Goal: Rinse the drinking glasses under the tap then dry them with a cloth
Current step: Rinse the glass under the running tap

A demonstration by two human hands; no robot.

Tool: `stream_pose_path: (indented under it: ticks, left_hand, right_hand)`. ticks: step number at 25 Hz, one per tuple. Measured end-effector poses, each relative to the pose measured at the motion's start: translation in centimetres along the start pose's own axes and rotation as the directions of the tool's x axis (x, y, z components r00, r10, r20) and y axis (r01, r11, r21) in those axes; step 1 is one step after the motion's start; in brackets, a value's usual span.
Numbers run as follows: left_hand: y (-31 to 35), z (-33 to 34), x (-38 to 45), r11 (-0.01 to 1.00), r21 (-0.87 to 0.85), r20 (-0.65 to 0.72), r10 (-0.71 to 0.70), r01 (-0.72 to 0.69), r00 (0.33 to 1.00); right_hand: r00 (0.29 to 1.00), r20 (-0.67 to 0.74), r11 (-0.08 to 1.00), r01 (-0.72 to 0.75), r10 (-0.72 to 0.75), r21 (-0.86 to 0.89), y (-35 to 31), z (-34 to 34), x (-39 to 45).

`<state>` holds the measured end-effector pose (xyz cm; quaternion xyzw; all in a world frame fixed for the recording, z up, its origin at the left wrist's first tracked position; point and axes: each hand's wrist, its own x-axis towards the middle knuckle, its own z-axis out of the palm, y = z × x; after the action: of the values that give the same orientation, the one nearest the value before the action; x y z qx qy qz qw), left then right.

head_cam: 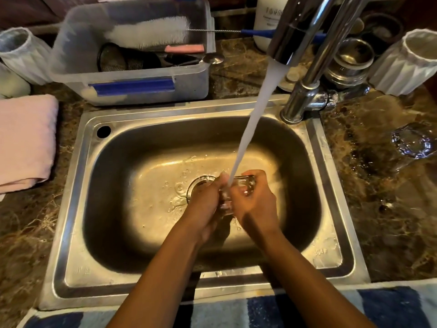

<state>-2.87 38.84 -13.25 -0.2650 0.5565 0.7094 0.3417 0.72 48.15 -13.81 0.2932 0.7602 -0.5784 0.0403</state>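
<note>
Holding a drinking glass (238, 188) under the running tap (305, 31), I grip it with both hands over the drain of the sink (71, 256): left hand (208, 200) curled round one side, right hand (254, 200) round the other. Another glass (411, 143) lies on the worktop (390, 209) by the sink's right edge; a folded pink cloth (26, 140) sits at the left edge.

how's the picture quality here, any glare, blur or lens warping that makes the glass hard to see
Head view: warm light pools on the sink floor, with the basin walls in shadow; the water stream smears into a solid white band; the glass between the left hand and right hand shows only as glints; wide-angle distortion bows the sink rim and tilts the ribbed cups at the edges.
</note>
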Motion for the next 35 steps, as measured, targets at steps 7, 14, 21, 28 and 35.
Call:
stream_pose_path:
  ticks: [7, 14, 21, 28, 35]
  left_hand:
    - [-0.4, 0.6, -2.1, 0.566, 0.672, 0.261, 0.423, -0.478, 0.868]
    - [0.0, 1.4, -3.9, 0.265, 0.825, 0.342, 0.468, -0.499, 0.815]
    - [0.8, -3.6, -4.5, 0.653, 0.687, 0.033, 0.410, -0.319, 0.911]
    - [-0.9, -3.7, -4.6, 0.529, 0.811, 0.070, 0.336, -0.250, 0.939]
    - [-3.1, -0.2, -9.4, 0.413, 0.775, 0.348, 0.354, -0.479, 0.868]
  right_hand:
    - [0.861, 0.373, 0.677, -0.504, 0.345, 0.536, 0.7, -2.4, 1.0]
    - [0.788, 0.493, 0.514, -0.614, 0.369, 0.598, 0.8, -2.6, 0.6]
    - [0.827, 0.031, 0.667, 0.474, -0.561, -0.574, 0.0, -7.4, 0.8]
    - [0.714, 0.393, 0.230, 0.606, -0.580, -0.762, -3.0, -9.1, -1.9]
    - [0.996, -0.067, 0.987, 0.047, -0.057, -0.154, -3.6, -10.5, -5.6]
